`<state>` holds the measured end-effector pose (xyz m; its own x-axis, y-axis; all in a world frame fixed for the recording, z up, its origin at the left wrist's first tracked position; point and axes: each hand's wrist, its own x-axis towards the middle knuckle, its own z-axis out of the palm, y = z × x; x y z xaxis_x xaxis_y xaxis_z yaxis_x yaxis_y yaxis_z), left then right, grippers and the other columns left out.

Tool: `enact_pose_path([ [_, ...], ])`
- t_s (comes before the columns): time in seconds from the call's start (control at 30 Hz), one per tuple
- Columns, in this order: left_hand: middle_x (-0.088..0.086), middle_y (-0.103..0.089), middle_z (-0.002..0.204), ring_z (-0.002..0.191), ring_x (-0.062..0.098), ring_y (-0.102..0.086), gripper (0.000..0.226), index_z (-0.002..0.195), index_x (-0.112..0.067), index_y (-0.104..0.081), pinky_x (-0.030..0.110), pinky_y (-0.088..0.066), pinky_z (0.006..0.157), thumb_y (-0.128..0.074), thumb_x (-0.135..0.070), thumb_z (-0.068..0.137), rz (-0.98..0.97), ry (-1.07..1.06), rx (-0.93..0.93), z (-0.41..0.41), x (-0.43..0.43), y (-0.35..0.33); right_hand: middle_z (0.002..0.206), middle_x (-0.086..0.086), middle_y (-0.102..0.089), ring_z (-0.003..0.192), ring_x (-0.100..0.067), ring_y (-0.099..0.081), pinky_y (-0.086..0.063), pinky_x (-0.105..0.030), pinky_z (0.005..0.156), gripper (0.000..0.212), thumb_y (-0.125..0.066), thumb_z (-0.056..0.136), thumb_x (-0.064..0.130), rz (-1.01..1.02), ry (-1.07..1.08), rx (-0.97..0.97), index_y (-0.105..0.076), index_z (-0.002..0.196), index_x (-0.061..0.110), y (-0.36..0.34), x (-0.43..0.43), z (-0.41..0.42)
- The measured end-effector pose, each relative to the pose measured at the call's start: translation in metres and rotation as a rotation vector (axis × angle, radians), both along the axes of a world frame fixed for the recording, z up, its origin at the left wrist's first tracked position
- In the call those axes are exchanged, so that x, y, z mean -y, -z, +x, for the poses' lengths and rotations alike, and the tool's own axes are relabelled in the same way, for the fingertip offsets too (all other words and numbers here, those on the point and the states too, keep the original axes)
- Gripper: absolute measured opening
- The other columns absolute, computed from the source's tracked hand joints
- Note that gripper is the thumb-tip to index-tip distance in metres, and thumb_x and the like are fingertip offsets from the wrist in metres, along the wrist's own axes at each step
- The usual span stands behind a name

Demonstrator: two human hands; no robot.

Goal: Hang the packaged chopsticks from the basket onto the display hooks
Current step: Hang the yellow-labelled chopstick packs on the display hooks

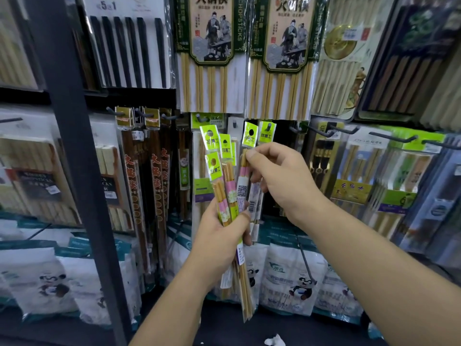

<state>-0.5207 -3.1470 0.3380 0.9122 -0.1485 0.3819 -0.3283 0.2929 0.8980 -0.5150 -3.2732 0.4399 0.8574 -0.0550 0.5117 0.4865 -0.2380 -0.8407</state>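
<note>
My left hand (219,236) grips a fanned bundle of several chopstick packs (225,186) with lime-green header tabs, pink bands and flower prints. My right hand (282,181) pinches one pack (247,171) near its top and holds it upright beside the bundle; its green tab (250,137) with the round hole sits just left of a display hook (269,126). One matching pack (266,136) hangs on that hook. The basket is out of view.
Hanging chopstick packs crowd the wall: large bamboo sets (212,53) above, dark red-lettered packs (157,176) at left, and empty black hooks (324,132) to the right. A dark metal upright (74,151) stands at left. White panda-print bags (294,283) line the bottom row.
</note>
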Motion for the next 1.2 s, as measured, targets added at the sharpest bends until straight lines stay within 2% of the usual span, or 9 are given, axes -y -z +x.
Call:
enact_pose_path([
  [0.3,-0.001,-0.061,0.069,0.062,0.017,-0.059,0.007,0.083,-0.031,-0.067,0.034,-0.054,0.060,-0.072,-0.035,0.087,-0.025,-0.006,-0.027,-0.002,-0.005,-0.001,0.067,0.005,-0.067,0.058,-0.004,-0.062,-0.046,-0.019,0.051,0.013,-0.066,0.099,0.019,0.122,0.010,-0.044,-0.064,0.090,0.010,0.000,0.000,0.001],
  [0.4,-0.010,-0.065,0.076,0.076,0.011,-0.065,0.005,0.079,-0.036,-0.071,0.049,-0.058,0.082,-0.073,-0.040,0.081,-0.100,-0.099,-0.084,-0.001,-0.007,-0.003,0.065,0.006,-0.066,0.056,-0.002,-0.060,-0.046,-0.014,0.051,0.014,-0.064,0.100,0.014,0.152,0.060,-0.026,-0.063,0.087,0.008,-0.001,0.005,0.004],
  [0.47,-0.007,-0.066,0.080,0.081,0.012,-0.065,0.005,0.079,-0.030,-0.071,0.047,-0.053,0.092,-0.073,-0.035,0.079,-0.191,-0.141,-0.121,0.000,-0.009,-0.006,0.061,0.008,-0.065,0.055,-0.002,-0.059,-0.045,-0.013,0.051,0.015,-0.064,0.100,0.014,0.156,0.099,-0.017,-0.064,0.085,0.010,-0.002,0.008,0.007],
  [0.57,-0.001,-0.066,0.075,0.078,0.013,-0.065,0.010,0.080,-0.015,-0.068,0.038,-0.050,0.088,-0.073,-0.022,0.084,-0.294,-0.125,-0.144,0.001,-0.010,-0.009,0.066,0.003,-0.065,0.056,-0.003,-0.056,-0.043,-0.015,0.052,0.017,-0.066,0.099,0.017,0.103,0.158,0.014,-0.065,0.082,0.015,-0.004,0.012,0.011],
  [0.7,0.001,-0.059,0.072,0.074,0.015,-0.060,0.018,0.061,-0.027,-0.068,0.031,-0.050,0.078,-0.068,-0.023,0.079,-0.314,0.005,-0.169,0.002,-0.013,-0.012,0.070,0.000,-0.063,0.059,-0.006,-0.054,-0.044,-0.017,0.054,0.016,-0.067,0.098,0.022,0.025,0.196,0.055,-0.068,0.083,0.017,-0.005,0.014,0.016],
  [0.8,0.003,-0.055,0.073,0.070,0.017,-0.053,0.008,0.078,-0.020,-0.060,0.033,-0.045,0.068,-0.068,-0.022,0.080,-0.357,0.133,-0.227,0.006,-0.018,-0.009,0.065,0.006,-0.061,0.058,-0.006,-0.053,-0.044,-0.018,0.054,0.017,-0.068,0.098,0.023,0.032,0.212,0.076,-0.069,0.081,0.021,-0.003,0.017,0.017],
  [0.87,0.004,-0.054,0.074,0.070,0.020,-0.052,0.017,0.087,-0.016,-0.051,0.037,-0.046,0.069,-0.067,-0.021,0.081,-0.389,0.180,-0.263,0.008,-0.020,-0.008,0.058,0.014,-0.058,0.056,-0.002,-0.051,-0.044,-0.015,0.055,0.017,-0.069,0.097,0.023,0.022,0.237,0.105,-0.068,0.080,0.023,-0.002,0.019,0.018],
  [1.0,0.008,-0.060,0.074,0.073,0.024,-0.060,0.008,0.077,-0.016,-0.062,0.043,-0.050,0.079,-0.065,-0.021,0.082,-0.347,0.096,-0.218,0.007,-0.018,-0.008,0.055,0.021,-0.057,0.052,0.004,-0.050,-0.040,-0.008,0.053,0.016,-0.072,0.095,0.024,-0.019,0.293,0.142,-0.067,0.080,0.025,0.003,0.028,0.016],
  [1.2,0.004,-0.053,0.061,0.059,0.020,-0.058,0.044,0.054,-0.026,-0.064,0.042,-0.050,0.072,-0.059,-0.012,0.096,-0.418,-0.048,-0.226,0.003,-0.016,-0.009,0.057,0.020,-0.062,0.053,0.007,-0.053,-0.041,-0.007,0.053,0.016,-0.077,0.091,0.025,-0.005,0.383,0.130,-0.068,0.078,0.030,0.008,0.041,0.011],
])
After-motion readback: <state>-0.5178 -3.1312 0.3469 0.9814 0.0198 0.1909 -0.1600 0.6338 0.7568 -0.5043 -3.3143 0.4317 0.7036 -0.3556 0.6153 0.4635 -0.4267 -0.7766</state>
